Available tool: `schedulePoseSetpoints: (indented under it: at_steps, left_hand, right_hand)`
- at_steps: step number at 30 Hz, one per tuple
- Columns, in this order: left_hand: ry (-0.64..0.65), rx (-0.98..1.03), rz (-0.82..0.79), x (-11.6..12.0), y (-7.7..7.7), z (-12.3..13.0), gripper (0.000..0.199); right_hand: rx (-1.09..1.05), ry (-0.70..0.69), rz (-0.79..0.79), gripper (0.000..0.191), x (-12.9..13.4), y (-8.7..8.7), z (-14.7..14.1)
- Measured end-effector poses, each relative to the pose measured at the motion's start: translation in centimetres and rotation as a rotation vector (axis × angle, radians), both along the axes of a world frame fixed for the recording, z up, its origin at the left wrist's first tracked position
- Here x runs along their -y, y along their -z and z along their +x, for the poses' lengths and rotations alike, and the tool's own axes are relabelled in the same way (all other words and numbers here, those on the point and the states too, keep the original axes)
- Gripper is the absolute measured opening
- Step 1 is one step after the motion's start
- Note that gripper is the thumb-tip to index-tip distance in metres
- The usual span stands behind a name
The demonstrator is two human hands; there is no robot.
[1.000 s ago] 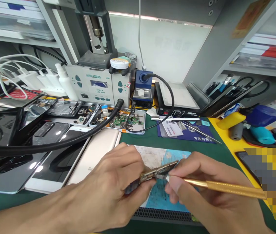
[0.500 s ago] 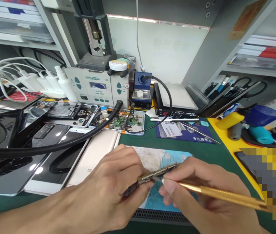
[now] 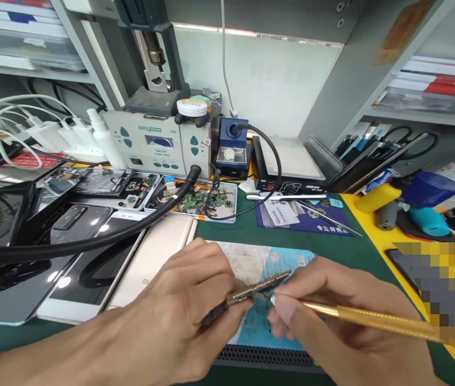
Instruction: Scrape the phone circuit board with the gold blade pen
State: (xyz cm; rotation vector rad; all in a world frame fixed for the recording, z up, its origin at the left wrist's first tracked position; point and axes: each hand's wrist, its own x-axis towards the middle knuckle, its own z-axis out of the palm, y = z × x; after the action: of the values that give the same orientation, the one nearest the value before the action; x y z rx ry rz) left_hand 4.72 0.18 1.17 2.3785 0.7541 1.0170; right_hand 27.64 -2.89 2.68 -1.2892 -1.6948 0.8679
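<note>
A thin circuit board (image 3: 256, 287) is pinched edge-on in my left hand (image 3: 195, 300), its free end pointing up and to the right. My right hand (image 3: 332, 316) is closed around a gold-handled craft knife (image 3: 368, 317), held like a pen. The knife's short blade lies against or very close to the board's lower edge; I cannot tell whether it touches. Under both hands lies a worn white and blue mat (image 3: 259, 332). My left fingers hide the near end of the board.
A grey rework station (image 3: 163, 142) stands behind, its black hose (image 3: 131, 236) crossing over several phones at left. A tray of circuit boards (image 3: 211, 201), a heating plate (image 3: 292, 161) and tweezers (image 3: 332, 219) lie beyond the mat. Yellow and blue bottles (image 3: 380, 197) stand right.
My right hand and the knife have shifted slightly to the right along the board. The left hand keeps its grip on the board, and the whole view has moved a little.
</note>
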Motion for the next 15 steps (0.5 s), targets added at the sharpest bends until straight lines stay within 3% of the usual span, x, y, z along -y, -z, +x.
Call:
schedulePoseSetpoints:
  at_steps: [15]
  left_hand:
    - [-0.002, 0.023, 0.063, 0.18, 0.45, 0.09, 0.018]
  right_hand:
    - [-0.107, -0.042, -0.098, 0.019, -0.09, -0.06, -0.23]
